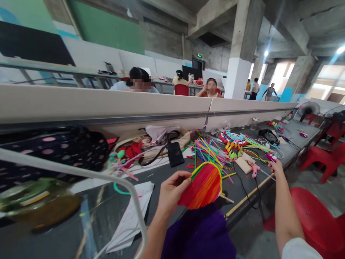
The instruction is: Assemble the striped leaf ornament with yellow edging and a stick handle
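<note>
1. Head view, left hand (172, 187): its fingers are clamped on the left rim of a rounded fan-shaped piece wound in red, orange and yellow yarn (202, 186), edged with green and yellow straws. The piece is held in the air off the near edge of the long grey table (161, 172), above the purple cloth (199, 233) on the person's lap.

2. Head view, right hand (275, 167): it is stretched out to the near edge of the table towards its right end, the fingers closed on what looks like a thin strand or stick; I cannot tell which.

3. In my judgement the winding goes best if the left hand grips by the rim only, so the laid yarn is not crushed or shifted.

4. The strand should be drawn taut and even, each turn lying just beside the last.

5. A small wooden stick end (228, 199) juts from the lower right of the piece; keep the strand free of it.

6. A heap of loose coloured plastic straws (208, 151) lies on the table just beyond the piece, and a pink glue gun (254, 169) lies near the right hand.
</note>
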`<state>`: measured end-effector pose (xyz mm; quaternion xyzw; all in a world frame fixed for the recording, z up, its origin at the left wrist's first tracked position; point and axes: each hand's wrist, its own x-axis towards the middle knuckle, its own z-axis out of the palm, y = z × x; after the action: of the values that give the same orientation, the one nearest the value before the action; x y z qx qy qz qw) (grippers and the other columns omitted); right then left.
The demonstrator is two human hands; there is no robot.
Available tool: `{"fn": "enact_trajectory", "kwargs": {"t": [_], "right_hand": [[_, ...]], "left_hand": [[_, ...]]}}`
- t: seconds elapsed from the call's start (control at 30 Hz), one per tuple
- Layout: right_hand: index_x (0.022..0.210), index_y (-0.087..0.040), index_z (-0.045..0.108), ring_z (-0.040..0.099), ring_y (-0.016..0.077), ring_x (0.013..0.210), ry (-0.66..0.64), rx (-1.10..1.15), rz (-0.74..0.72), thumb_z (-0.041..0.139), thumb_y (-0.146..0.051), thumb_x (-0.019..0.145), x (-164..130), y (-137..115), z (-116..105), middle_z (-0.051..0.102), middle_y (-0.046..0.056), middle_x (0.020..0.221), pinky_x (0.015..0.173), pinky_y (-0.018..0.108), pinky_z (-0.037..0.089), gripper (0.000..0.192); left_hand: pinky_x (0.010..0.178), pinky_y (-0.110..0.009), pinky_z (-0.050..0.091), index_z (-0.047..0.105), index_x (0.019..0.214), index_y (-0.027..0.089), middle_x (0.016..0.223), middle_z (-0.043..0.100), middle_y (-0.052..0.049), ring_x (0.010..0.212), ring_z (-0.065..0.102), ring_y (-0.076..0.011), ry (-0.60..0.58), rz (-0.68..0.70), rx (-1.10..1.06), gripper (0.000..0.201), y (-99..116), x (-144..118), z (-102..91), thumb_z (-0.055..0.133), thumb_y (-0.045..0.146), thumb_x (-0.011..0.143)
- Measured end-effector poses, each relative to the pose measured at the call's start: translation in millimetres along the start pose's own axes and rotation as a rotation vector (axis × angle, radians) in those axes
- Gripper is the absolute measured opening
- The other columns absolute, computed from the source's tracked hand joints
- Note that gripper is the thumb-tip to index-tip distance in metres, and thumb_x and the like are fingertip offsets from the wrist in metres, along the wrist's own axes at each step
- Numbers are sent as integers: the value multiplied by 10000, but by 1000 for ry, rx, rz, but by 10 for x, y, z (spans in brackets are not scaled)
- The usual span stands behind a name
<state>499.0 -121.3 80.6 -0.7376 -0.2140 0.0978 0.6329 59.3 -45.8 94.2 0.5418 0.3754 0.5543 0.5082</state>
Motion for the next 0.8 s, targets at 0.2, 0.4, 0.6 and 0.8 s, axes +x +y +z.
{"fn": "enact_trajectory", "kwargs": {"t": [0.2, 0.4, 0.6, 0.8], "right_hand": [[759, -124, 628, 393, 100, 354, -223, -8, -96, 648, -450, 826, -404, -12, 274, 511, -47, 479, 367, 242, 330, 333], [697, -173, 621, 483, 114, 531, -495, 98, -383, 695, -462, 754, -1109, -464, 777, 541, -42, 575, 517, 231, 407, 303], [872, -220, 696, 603, 179, 791, -768, 103, -915, 567, -308, 915, -1536, -914, 1137, 666, 43, 857, 698, 300, 477, 162], [895, -246, 710, 619, 201, 910, -863, 125, -1088, 624, -250, 905, -1608, -992, 1396, 681, 39, 892, 853, 370, 476, 87]], "left_hand": [[574, -231, 418, 694, 726, 180, 697, 665, 2, 616, 574, -146, -10, 4, -7, 155, -68, 34, 5, 751, 271, 614], [554, -230, 416, 691, 701, 175, 667, 656, -2, 595, 566, -145, -4, 4, 14, 110, -29, 13, 50, 725, 236, 616], [579, -231, 421, 682, 686, 169, 685, 646, -7, 629, 567, -147, -13, 22, -8, 85, -52, -3, 77, 712, 205, 616], [623, -231, 413, 683, 696, 162, 699, 638, 0, 649, 555, -135, -48, 50, -28, 67, -83, -16, 76, 689, 162, 630]]}}
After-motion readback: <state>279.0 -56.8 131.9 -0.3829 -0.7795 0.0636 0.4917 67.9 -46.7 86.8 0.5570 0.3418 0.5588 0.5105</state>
